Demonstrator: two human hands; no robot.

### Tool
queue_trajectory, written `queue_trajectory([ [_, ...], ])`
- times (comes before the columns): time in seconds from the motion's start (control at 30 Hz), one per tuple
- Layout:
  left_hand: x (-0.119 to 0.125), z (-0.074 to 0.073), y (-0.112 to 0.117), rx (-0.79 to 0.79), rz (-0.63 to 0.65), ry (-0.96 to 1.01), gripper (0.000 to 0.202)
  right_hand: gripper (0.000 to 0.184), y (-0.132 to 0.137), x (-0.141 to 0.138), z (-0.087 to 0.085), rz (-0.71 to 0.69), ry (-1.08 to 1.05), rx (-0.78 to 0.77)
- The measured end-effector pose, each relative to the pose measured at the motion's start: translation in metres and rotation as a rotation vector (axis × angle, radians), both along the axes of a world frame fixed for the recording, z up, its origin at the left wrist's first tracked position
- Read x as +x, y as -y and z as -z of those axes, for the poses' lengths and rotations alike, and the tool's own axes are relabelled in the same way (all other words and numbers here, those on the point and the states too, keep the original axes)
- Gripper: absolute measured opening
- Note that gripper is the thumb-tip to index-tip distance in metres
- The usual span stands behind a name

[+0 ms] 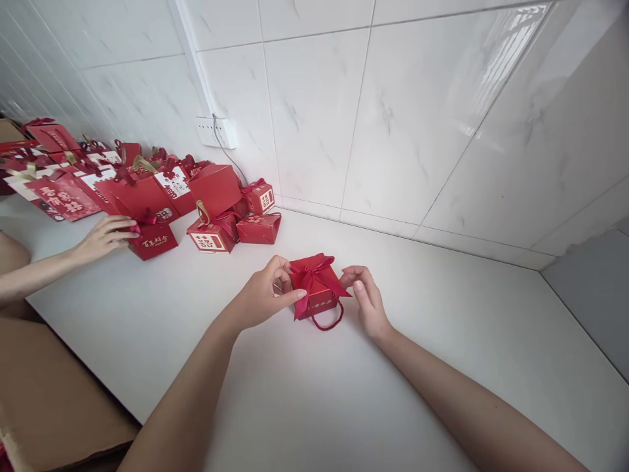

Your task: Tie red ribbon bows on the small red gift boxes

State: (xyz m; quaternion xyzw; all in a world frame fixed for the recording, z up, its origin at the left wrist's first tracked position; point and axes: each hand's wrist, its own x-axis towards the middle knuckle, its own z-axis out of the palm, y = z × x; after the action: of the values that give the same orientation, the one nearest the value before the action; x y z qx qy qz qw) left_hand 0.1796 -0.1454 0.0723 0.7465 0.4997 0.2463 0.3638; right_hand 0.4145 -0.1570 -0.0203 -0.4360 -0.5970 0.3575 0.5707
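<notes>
A small red gift box (322, 305) sits on the white table in front of me, tied on top with a red ribbon bow (313, 270). A twisted red cord handle (328, 326) loops out from its front side. My left hand (263, 293) is at the box's left side, its thumb along the front left corner by a ribbon tail and its fingers curled at the left edge. On the other side, my right hand (366, 301) is beside the box with slightly bent fingers and thumb apart, fingertips close to the right ribbon end; nothing shows in it.
Another person's hand (105, 237) touches a red box (154, 241) at the left. Many red and white gift boxes (63, 195) crowd the table's left back, with a red box with white label (211, 239) nearer. A tiled wall (314, 118) bounds the back; a cardboard box (54, 400) stands lower left.
</notes>
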Motion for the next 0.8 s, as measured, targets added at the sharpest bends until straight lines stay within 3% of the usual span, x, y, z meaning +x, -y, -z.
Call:
queue_trajectory([
  [0.2, 0.009, 0.007, -0.005, -0.034, -0.078, 0.062, 0.072, 0.037, 0.013, -0.007, -0.007, 0.043, 0.018, -0.034],
  [0.37, 0.002, 0.004, -0.007, -0.104, 0.005, 0.06, 0.038, 0.026, 0.013, -0.013, -0.011, -0.101, -0.179, -0.018],
  [0.53, -0.007, -0.01, -0.001, -0.118, 0.068, -0.063, 0.033, 0.021, 0.004, -0.004, -0.014, -0.109, -0.246, -0.01],
  [0.67, -0.004, -0.009, -0.001, -0.028, -0.061, -0.025, 0.028, 0.014, 0.01, -0.003, -0.017, -0.007, -0.198, -0.063],
  [0.8, 0.001, 0.002, -0.006, 0.074, -0.134, -0.031, 0.034, 0.008, 0.034, -0.02, -0.019, -0.157, 0.013, 0.004],
])
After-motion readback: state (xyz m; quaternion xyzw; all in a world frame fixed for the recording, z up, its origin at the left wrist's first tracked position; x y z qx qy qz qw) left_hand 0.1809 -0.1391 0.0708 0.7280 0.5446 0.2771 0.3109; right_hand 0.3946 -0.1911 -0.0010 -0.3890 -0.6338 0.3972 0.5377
